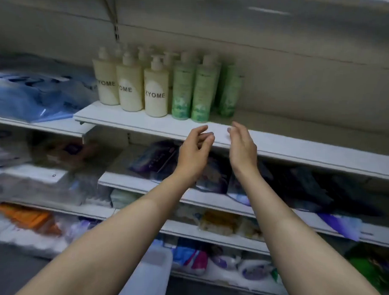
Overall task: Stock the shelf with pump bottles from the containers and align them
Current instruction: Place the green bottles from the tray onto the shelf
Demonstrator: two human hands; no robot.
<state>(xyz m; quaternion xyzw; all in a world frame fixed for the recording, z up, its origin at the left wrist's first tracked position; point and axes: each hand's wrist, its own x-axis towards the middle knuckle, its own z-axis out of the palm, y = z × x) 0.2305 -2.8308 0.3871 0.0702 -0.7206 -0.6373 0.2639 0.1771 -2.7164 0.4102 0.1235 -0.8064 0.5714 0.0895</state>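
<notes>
Several cream pump bottles (155, 88) marked ZYOME stand in rows at the left of the white shelf (277, 145). Right beside them stand green pump bottles (201, 92), the rightmost one (229, 91) set further back. My left hand (194, 151) and my right hand (242, 144) hover in front of the shelf's front edge, just below the green bottles. Both hands are empty, fingers loosely curled and apart, palms facing each other. Neither touches a bottle.
The shelf to the right of the green bottles is bare. Blue plastic packs (32, 95) lie on the shelf to the left. Lower shelves hold dark and coloured packets (158, 159). A translucent white container (151, 271) sits low between my forearms.
</notes>
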